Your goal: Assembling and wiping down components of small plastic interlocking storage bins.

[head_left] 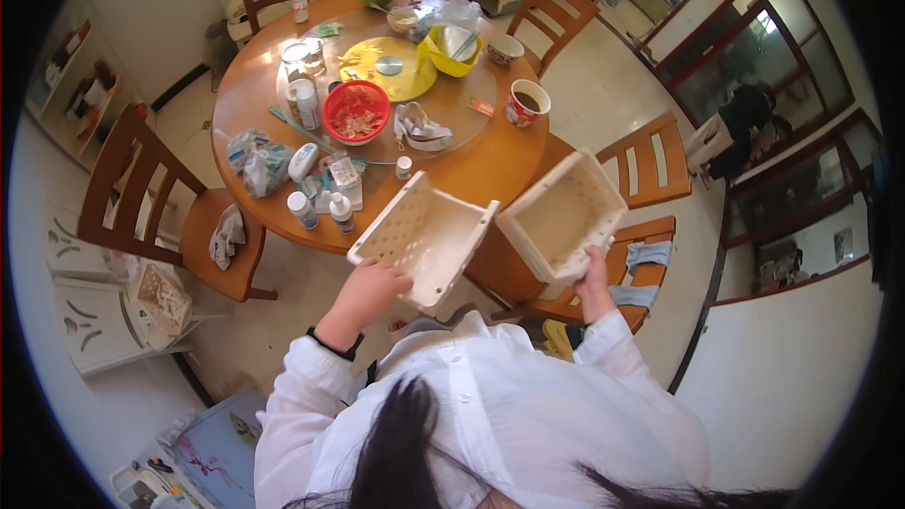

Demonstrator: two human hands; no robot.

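Observation:
My left hand [366,300], a dark band on its wrist, grips the near left edge of a white plastic piece [424,231]. That piece has rows of small round holes and looks like a basket or part of one, tilted up over the table's near edge. In my right hand [593,285] is a white plastic basket [564,217], held by its lower right side. The basket's opening is turned toward me, and its inside shows nothing in it. The two white pieces are close together side by side, with a narrow gap between them.
The round wooden table [509,155] bears a red bowl [356,113], a yellow bowl [452,49], a paper cup [526,104], bottles [341,212] and plastic bags [259,162]. Wooden chairs [151,193] surround it. A person [740,127] is by the glass doors at right.

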